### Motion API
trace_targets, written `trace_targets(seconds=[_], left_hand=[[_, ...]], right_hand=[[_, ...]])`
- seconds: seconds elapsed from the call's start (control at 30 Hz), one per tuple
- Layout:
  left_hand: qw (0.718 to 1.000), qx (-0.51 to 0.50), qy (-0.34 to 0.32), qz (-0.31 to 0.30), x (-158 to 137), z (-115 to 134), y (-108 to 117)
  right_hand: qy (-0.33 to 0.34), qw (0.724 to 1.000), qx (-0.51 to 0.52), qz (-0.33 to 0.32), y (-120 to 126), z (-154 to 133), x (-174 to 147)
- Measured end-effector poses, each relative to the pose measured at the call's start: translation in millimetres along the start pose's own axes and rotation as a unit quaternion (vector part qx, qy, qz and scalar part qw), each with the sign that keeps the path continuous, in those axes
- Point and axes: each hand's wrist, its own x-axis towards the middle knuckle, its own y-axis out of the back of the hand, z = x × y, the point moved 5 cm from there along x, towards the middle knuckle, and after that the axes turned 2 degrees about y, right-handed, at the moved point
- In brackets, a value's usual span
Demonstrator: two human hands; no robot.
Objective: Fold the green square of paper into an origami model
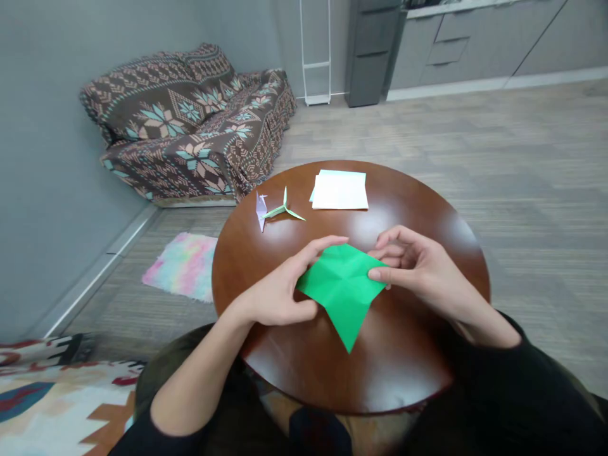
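Observation:
A sheet of green origami paper with crease lines is held up over the round table, one pointed corner hanging down toward me. My right hand pinches its right corner, thumb on top and fingers behind. Around the left side curves my left hand, its index finger along the upper edge and its thumb below by the lower edge. The paper hides the left hand's other fingers. Farther back on the table lie a pale green three-armed folded paper piece and a purple folded paper piece.
A stack of paper sheets, white on top, lies at the back of the brown round table. Beyond it stand a sofa with a patterned cover and grey cabinets. A pastel fluffy mat lies on the floor at left.

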Motion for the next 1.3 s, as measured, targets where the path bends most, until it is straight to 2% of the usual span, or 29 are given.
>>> trace_targets(seconds=[0.07,0.1,0.2,0.33,0.47,0.63,0.97,1.3], left_hand=[[0.991,-0.108,-0.003,-0.079,-0.7,3.9,-3.2],[0.985,-0.152,0.017,-0.079,0.2,1.9,-3.1],[0.966,-0.235,0.107,-0.004,4.7,-13.0,-4.0],[0.937,-0.297,0.181,0.041,8.2,-25.1,-13.4],[0.925,-0.315,0.201,0.062,8.4,-23.8,-13.8],[0.919,-0.322,0.215,0.069,7.9,-23.3,-12.1],[0.915,-0.322,0.234,0.069,5.4,-26.4,-15.0],[0.911,-0.338,0.227,0.066,6.0,-27.9,-15.4]], right_hand=[[0.014,1.0,-0.016,0.016,2.9,-3.0,-0.8],[0.021,0.999,-0.024,0.017,3.4,-4.5,-1.5],[0.037,0.997,-0.058,0.016,1.8,-7.9,-3.9],[0.032,0.994,-0.097,0.024,1.3,-9.5,-5.7],[0.007,0.995,-0.102,0.023,3.9,-8.6,-6.0],[0.01,0.994,-0.105,0.024,4.1,-7.1,-6.0],[0.01,0.982,-0.185,0.027,-3.8,-1.7,-5.1],[0.019,0.984,-0.175,0.022,-6.3,-2.7,-5.1]])
